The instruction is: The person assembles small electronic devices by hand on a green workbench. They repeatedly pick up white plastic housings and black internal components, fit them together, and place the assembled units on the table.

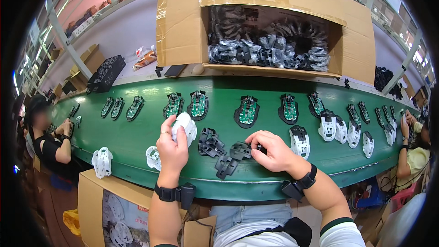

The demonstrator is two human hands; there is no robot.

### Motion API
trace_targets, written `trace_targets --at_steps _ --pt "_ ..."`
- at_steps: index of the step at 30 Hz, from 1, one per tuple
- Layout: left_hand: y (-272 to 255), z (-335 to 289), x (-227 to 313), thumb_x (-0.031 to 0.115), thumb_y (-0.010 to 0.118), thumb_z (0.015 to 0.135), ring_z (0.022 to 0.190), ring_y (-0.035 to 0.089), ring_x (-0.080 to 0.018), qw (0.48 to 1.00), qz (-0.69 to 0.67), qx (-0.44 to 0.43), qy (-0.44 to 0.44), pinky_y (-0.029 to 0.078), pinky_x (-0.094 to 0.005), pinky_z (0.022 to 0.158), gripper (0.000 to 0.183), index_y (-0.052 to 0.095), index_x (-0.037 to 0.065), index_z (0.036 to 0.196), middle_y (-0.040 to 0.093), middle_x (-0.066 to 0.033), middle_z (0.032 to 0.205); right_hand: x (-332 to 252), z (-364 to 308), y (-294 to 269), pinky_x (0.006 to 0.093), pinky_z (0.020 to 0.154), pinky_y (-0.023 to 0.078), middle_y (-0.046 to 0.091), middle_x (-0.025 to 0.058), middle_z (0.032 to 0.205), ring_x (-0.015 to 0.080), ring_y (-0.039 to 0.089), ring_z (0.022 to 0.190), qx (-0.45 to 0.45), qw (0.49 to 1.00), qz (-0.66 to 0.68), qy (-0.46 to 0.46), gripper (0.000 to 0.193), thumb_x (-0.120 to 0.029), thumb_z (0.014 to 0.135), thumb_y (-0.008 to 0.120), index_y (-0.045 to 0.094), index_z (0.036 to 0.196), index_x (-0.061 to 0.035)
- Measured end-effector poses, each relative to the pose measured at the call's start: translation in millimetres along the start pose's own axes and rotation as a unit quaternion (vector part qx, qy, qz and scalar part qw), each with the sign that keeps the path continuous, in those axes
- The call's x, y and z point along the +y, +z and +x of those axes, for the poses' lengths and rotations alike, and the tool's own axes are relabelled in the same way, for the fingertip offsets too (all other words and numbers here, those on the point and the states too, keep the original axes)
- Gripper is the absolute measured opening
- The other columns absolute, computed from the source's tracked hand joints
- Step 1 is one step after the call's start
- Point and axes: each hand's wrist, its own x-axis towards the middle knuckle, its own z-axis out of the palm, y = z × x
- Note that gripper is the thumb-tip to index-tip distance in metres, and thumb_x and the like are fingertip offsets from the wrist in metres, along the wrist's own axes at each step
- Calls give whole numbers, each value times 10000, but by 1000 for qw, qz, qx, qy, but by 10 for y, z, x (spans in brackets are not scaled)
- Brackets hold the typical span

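Aloft over a green bench [270,119], a white plastic shell [184,126] is held by the left hand [173,148], its fingers and thumb closed about the piece. With so rounded a surface pinched so high, a slip could be caused by a loosened thumb, and the circuit board [173,105] just beyond could be struck.

A dark plastic part [241,151] is met by the right hand [273,150], whose thumb and forefinger are drawn nearly together; whether the part is gripped or merely touched cannot be told. Beside it, a cluster of dark parts [210,142] is heaped and another dark piece [225,167] is laid nearer the edge; by a hurried pull, neighbours could be dragged along or the wrong one lifted.

Near the left wrist, a second white shell [153,157] could be nudged by the forearm. Farther left, another shell [102,162] is set at the bench's near edge, where a fall could be brought on by a bump.
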Motion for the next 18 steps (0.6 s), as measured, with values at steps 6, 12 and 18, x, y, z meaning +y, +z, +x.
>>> trace_targets --at_steps 6,12,18 --pt "2 6 48 88 696 918 776 667 -222 992 73 3 101 529 -338 733 430 582 -21 1318 704 -126 905 49 -5 33 456 1001 481 643 188 1190 406 599 1144 24 993 -110 -39 337 -38 794 614 596 1129 -20" --pt "73 -43 -16 18 684 779 1079 596 -396 940 257 -151 166 490 -478 968 652 549 45 1416 646 -193 1171 195 -35 208 479 1107 441 578 215 1379 406 539 1300 -10 980 -176 -87 551 34 796 605 588 1342 -33" --pt "47 -42 -116 6 651 909 854 662 -271 989 108 -50 93 529 -373 829 592 461 -26 1469 682 -136 926 209 4 123 503 1073 454 588 213 1361 412 542 1279 103 959 -260 -32 561 -31 821 621 637 1360 -186"
